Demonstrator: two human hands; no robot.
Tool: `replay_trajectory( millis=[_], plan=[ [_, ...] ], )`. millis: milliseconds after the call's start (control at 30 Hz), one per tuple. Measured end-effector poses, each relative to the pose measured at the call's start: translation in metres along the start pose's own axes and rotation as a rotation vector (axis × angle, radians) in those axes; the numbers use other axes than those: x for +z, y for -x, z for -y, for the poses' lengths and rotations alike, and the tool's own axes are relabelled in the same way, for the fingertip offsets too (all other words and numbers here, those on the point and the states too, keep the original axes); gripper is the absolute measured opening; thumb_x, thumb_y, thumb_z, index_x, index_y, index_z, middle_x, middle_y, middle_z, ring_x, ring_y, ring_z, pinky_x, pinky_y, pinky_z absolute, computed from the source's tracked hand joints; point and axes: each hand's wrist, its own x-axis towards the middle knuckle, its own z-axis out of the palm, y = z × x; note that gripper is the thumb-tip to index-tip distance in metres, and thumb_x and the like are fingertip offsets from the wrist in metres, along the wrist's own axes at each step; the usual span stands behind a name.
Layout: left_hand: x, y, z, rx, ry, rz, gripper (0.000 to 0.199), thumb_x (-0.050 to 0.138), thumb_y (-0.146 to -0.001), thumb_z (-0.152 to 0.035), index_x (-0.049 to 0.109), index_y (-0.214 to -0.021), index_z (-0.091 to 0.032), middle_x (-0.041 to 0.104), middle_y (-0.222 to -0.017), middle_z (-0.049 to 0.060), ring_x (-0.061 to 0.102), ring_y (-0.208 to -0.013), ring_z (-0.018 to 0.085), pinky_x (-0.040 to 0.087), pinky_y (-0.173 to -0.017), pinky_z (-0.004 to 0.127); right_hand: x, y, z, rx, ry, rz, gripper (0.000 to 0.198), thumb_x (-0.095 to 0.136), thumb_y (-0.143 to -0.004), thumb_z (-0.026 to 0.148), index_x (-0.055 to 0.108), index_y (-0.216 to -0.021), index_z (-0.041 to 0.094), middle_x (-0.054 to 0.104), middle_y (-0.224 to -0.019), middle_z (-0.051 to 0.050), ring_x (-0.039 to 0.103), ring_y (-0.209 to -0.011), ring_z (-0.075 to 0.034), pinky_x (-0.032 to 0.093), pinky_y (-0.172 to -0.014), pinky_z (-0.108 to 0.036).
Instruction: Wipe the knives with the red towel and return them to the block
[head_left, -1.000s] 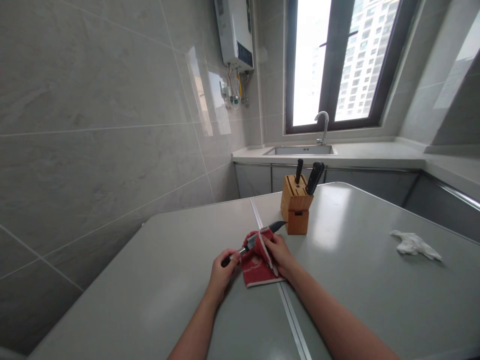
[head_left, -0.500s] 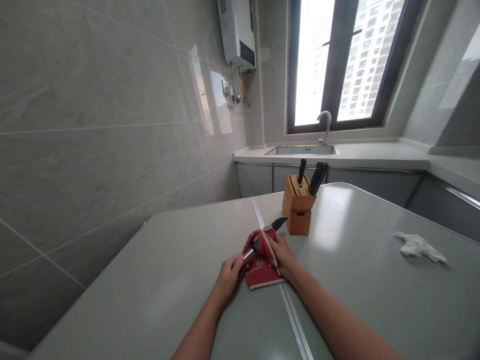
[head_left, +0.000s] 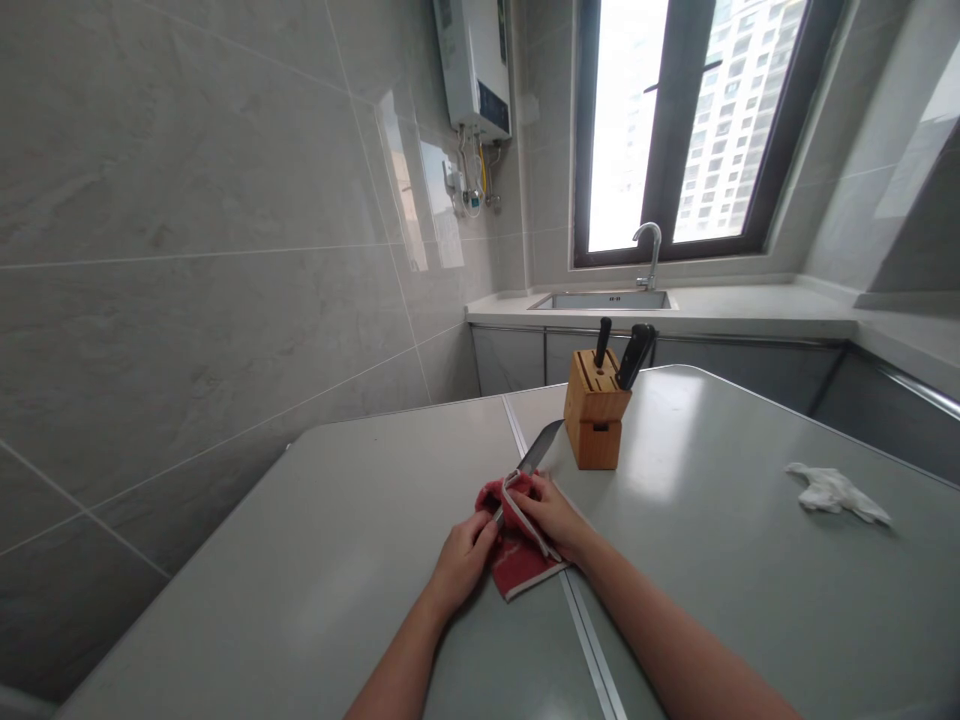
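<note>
A kitchen knife (head_left: 540,447) points away from me and to the right, its blade bare toward the tip. My left hand (head_left: 463,558) is closed around its handle, which is mostly hidden by fingers and cloth. A red cloth with a white edge (head_left: 517,565) wraps over the lower part of the knife and hangs down toward the table. My right hand (head_left: 553,515) is closed on this cloth, pinching it about the knife. Just beyond the blade's tip stands a wooden knife block (head_left: 596,425) with black-handled knives in it.
The pale table (head_left: 360,520) has a metal seam (head_left: 585,630) running through it. A crumpled white tissue (head_left: 836,494) lies at the right. Behind the table are a counter with a sink (head_left: 604,300) and a tap (head_left: 652,255). A tiled wall (head_left: 225,330) borders the left.
The cloth and my right hand have slid down toward the handle, so more blade shows. My left hand has shifted slightly nearer and to the right. The knife block stands unmoved.
</note>
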Motion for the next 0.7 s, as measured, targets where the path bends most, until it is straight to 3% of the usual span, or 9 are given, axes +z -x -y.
replay_trajectory(
  millis=[300, 533, 700],
  plan=[
    [0.0, -0.001, -0.004, -0.011, 0.014, -0.025, 0.037, 0.042, -0.088, -0.046, 0.052, -0.069, -0.015, 0.049, -0.065, -0.002, 0.043, -0.063, 0.013, 0.033, -0.058, 0.022, 0.004, -0.002, 0.008, 0.028, -0.218, -0.104, 0.027, 0.073, -0.066, 0.039, 0.065, -0.079, 0.016, 0.067, -0.066, 0.0, 0.059, -0.055, -0.013, 0.047, -0.056, -0.025],
    [-0.003, -0.002, -0.002, -0.062, 0.117, -0.028, 0.04, 0.047, -0.083, -0.047, 0.049, -0.06, -0.015, 0.039, -0.058, -0.004, 0.035, -0.058, 0.011, 0.029, -0.054, 0.022, 0.0, -0.006, 0.01, 0.002, -0.351, -0.19, 0.03, 0.073, -0.064, 0.039, 0.066, -0.08, 0.015, 0.071, -0.072, -0.005, 0.064, -0.065, -0.018, 0.051, -0.065, -0.029],
    [-0.004, -0.002, -0.001, -0.08, 0.116, -0.043, 0.042, 0.048, -0.081, -0.05, 0.045, -0.055, -0.016, 0.034, -0.055, -0.004, 0.032, -0.055, 0.01, 0.026, -0.052, 0.022, -0.008, -0.01, 0.012, -0.037, -0.394, -0.3, 0.029, 0.074, -0.062, 0.038, 0.065, -0.079, 0.017, 0.07, -0.069, -0.003, 0.064, -0.061, -0.018, 0.052, -0.061, -0.03]
  ],
)
